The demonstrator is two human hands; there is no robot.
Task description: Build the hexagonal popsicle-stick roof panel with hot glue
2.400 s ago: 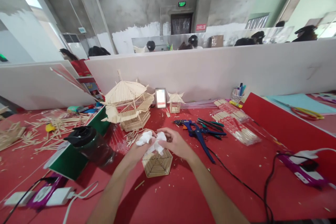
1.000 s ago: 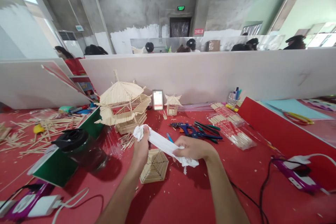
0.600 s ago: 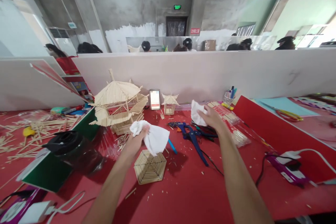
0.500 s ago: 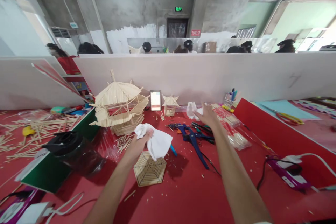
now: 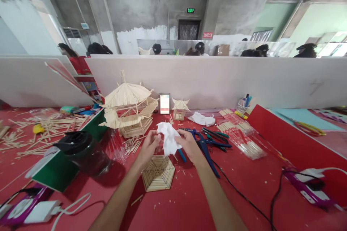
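Note:
A crumpled white cloth (image 5: 169,139) hangs between my two hands above the red table (image 5: 184,202). My left hand (image 5: 151,145) grips its left side, and my right hand (image 5: 189,144) pinches its right edge. Just below lies a hexagonal stick panel (image 5: 158,174), flat on the table. Another white cloth (image 5: 202,119) rests near the partition, beyond my right hand. To the right of that hand is a blue glue gun (image 5: 207,153), near dark-handled pliers (image 5: 215,135). A blue pen-like item (image 5: 181,155) lies under my right hand.
A large stick pavilion (image 5: 128,110) and a small one (image 5: 180,109) stand at the back. A dark bottle (image 5: 84,153) is at left. Packs of sticks (image 5: 244,139), a red board (image 5: 292,144) and a power strip (image 5: 309,187) are at right.
My right hand has come back from the rear cloth, left lying on the table, and now holds the front cloth too. The view has turned slightly left.

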